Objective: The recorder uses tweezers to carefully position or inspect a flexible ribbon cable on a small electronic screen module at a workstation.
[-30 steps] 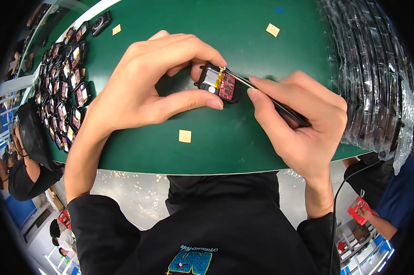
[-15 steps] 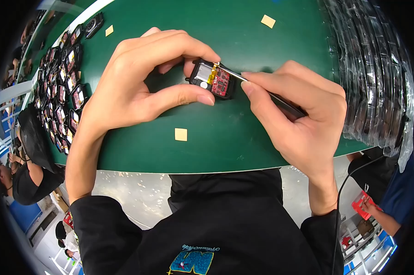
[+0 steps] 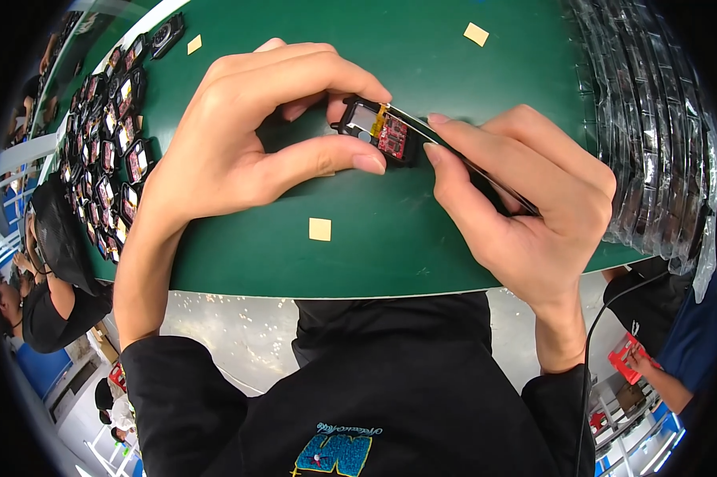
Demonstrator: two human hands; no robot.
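Device [image 3: 378,129], its red board [image 3: 395,137] showing, sits over the desk [image 3: 422,246]. Left hand [image 3: 235,131] arches in from the left, thumb and forefinger curved into a C and closed on its edges. Right hand [image 3: 555,230], slanting up from lower right, pinches tweezers [image 3: 412,119] between thumb and forefinger, their tips at the device's upper edge

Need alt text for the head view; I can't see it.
The left hand holds a small black device with its red circuit board exposed; the right hand holds a slim tool against it. Similar devices crowd the table's left.
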